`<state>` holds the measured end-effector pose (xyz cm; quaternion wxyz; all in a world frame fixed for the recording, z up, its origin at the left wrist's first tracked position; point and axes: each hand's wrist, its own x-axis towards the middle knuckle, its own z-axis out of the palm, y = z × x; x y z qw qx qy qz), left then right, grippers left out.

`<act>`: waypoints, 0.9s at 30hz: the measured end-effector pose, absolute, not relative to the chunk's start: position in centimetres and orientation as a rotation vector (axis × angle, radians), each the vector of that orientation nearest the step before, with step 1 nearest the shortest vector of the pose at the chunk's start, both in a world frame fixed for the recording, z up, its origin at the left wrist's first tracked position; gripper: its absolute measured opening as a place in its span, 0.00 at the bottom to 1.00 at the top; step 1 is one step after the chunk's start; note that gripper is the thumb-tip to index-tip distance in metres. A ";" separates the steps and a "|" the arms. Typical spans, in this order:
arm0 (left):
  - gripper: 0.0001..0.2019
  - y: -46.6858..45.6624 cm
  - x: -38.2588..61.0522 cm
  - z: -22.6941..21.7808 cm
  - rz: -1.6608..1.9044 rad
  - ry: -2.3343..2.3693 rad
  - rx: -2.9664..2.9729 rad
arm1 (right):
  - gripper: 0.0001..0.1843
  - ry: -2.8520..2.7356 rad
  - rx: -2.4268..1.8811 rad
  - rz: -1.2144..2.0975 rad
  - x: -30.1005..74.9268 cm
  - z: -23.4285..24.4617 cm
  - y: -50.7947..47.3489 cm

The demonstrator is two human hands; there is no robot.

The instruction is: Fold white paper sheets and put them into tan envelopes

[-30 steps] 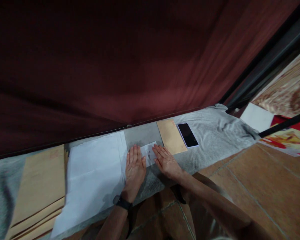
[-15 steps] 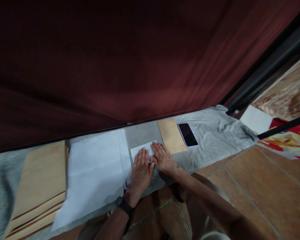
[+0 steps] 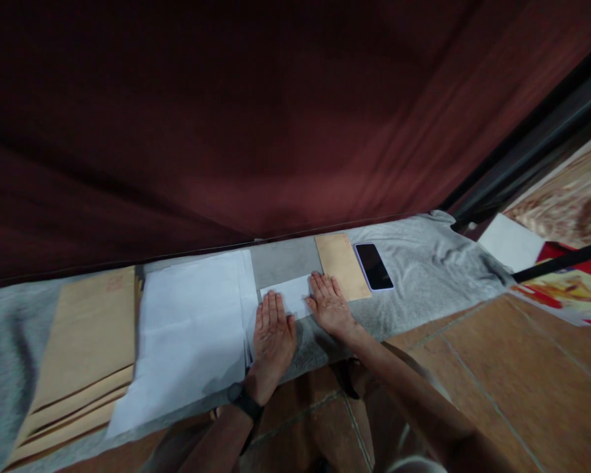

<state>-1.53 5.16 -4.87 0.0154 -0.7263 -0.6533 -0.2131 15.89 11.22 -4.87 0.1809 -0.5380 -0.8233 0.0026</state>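
Note:
A small white rectangle of paper, apparently folded (image 3: 291, 297), lies flat on the grey cloth. My left hand (image 3: 274, 335) rests open on its left end, fingers stretched out and pointing away from me. On the right end lies my right hand (image 3: 331, 305), also flat and open, with its fingers near a brown envelope (image 3: 339, 255). To the left of my left hand is a stack of large white paper sheets (image 3: 192, 328). Part of the folded paper is hidden under both hands.
A phone (image 3: 374, 267) lies right of the single envelope. Several brown envelopes (image 3: 88, 328) are stacked at the far left. Behind the cloth-covered surface (image 3: 423, 263) hangs a dark red curtain (image 3: 276, 131). Black bars (image 3: 566, 259) and a tiled floor (image 3: 497, 368) are at the right.
My hands have moved apart along the folded paper, the left one leftward and the right one slightly rightward. More of the paper's middle now shows between them.

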 end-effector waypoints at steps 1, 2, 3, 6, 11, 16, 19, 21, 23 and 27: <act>0.33 5.3 -1.7 -4.8 -0.672 -2.044 -2.242 | 0.32 -2.312 -1.525 0.010 15.9 -4.8 11.2; 0.33 5.4 -1.8 -4.8 -0.679 -2.053 -2.229 | 0.31 -2.299 -1.530 0.011 15.9 -4.7 11.2; 0.33 5.5 -2.0 -4.7 -0.681 -2.058 -2.223 | 0.31 -2.290 -1.532 0.014 15.9 -4.6 11.2; 0.31 6.0 -2.1 -4.4 -0.659 -2.041 -2.266 | 0.30 -2.311 -1.506 0.045 15.6 -4.0 11.0; 0.27 6.2 -1.5 -3.9 -0.521 -1.824 -2.551 | 0.28 -2.460 -1.320 0.180 15.0 -3.3 10.4; 0.27 5.9 -1.3 -3.9 -0.476 -1.785 -2.558 | 0.28 -2.511 -1.251 0.228 15.3 -3.4 10.2; 0.28 6.0 -1.6 -4.1 -0.507 -1.839 -2.521 | 0.29 -2.505 -1.280 0.184 15.5 -3.6 10.0; 0.29 6.3 -1.8 -4.3 -0.519 -1.869 -2.509 | 0.30 -2.505 -1.295 0.165 15.5 -3.7 9.8; 0.29 6.6 -1.9 -4.5 -0.523 -1.893 -2.492 | 0.30 -2.508 -1.306 0.152 15.5 -3.8 9.6; 0.29 7.0 -1.9 -4.8 -0.545 -1.944 -2.423 | 0.30 -2.512 -1.313 0.125 15.6 -3.8 9.4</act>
